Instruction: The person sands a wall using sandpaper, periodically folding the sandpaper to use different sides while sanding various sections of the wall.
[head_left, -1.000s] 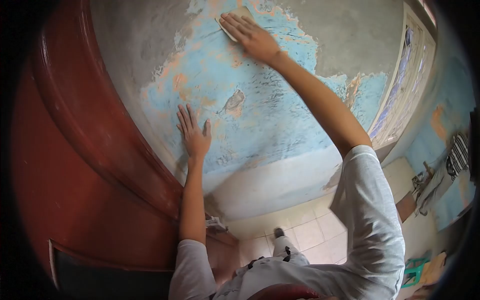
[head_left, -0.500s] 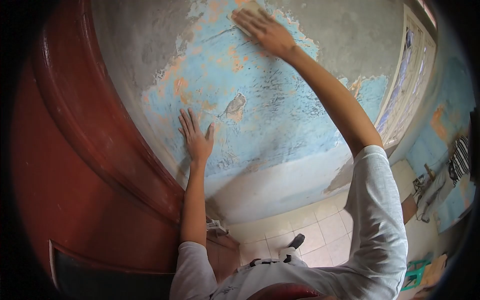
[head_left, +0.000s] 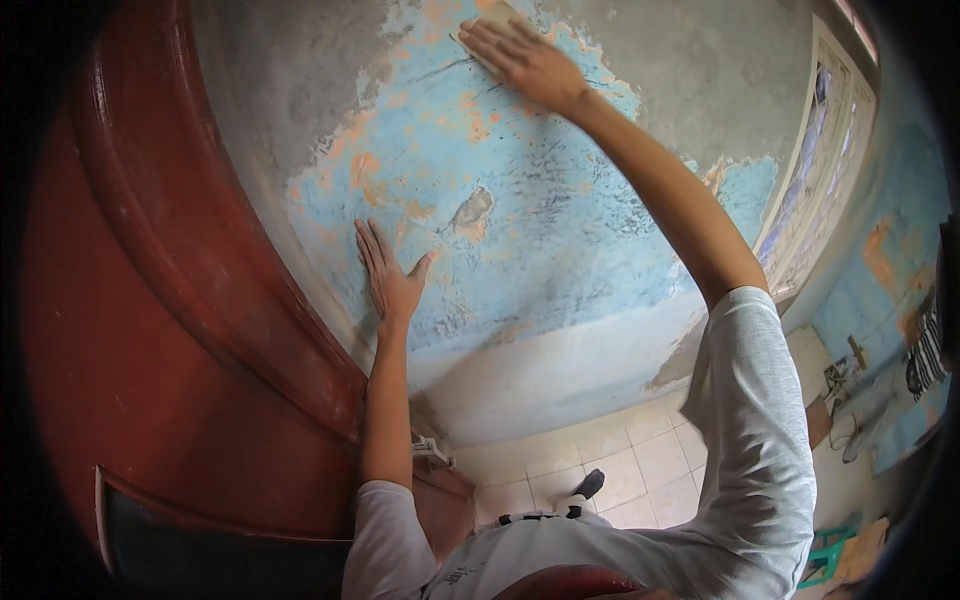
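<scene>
My right hand [head_left: 533, 70] is raised high and presses a beige sheet of sandpaper [head_left: 499, 14] flat against the wall [head_left: 590, 230]. Its fingers lie over the sheet, whose edges show beyond them. The wall there has worn light blue paint with orange patches, dark scuffs and bare grey plaster around it. Lower and to the left, my left hand [head_left: 393, 287] rests on the blue paint with its fingers stretched and thumb apart, holding nothing. A chipped grey spot [head_left: 472, 212] lies to the right of that hand.
A dark red door [head_left: 210, 330] with a metal handle [head_left: 432, 452] stands close on the left. On the right is a barred window [head_left: 815, 160]. Below are floor tiles [head_left: 645, 485], a green plastic stool [head_left: 828, 555] and a person in striped clothing [head_left: 927, 355].
My right hand and the sandpaper have shifted very slightly left on the wall. The left hand stays almost in place. The person at the right edge appears farther out of view.
</scene>
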